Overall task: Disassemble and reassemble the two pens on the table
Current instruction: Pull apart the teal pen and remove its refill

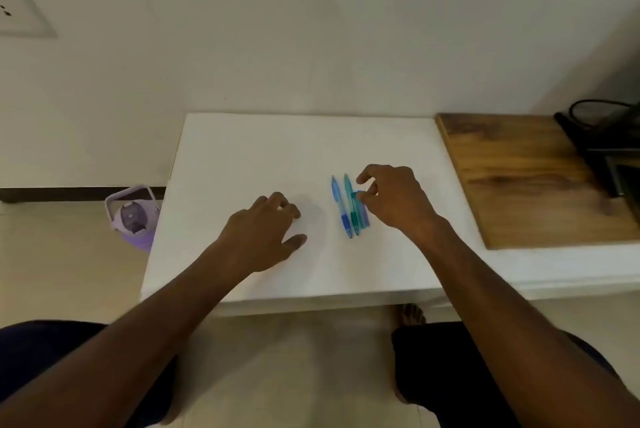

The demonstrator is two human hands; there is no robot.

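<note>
Two pens lie side by side on the white bench [242,157], right of its middle and nearer the front edge than the back: a blue pen [341,207] and a teal pen [351,206], almost touching. A third bluish piece appears just to the right of the teal pen, half hidden under the right hand [394,197]; whether it is a loose part or a further pen cannot be told.

The fingers [363,198] of the right hand are pinched on a small blue part at the teal pen's right flank. The left hand [266,230] is held low over bare bench left of the pens, its fingers loosely curled and its thumb spread, holding nothing.

The risks are judged as follows. The neighbouring pens could be nudged and set rolling when the pinched piece is lifted, since nothing steadies them. Small inner parts could be lost over the front edge once a barrel is opened.

The long axes of both pens run from back to front, leaning slightly rightward toward the front edge. The dark grips and tips are pointed at the front edge.
</note>
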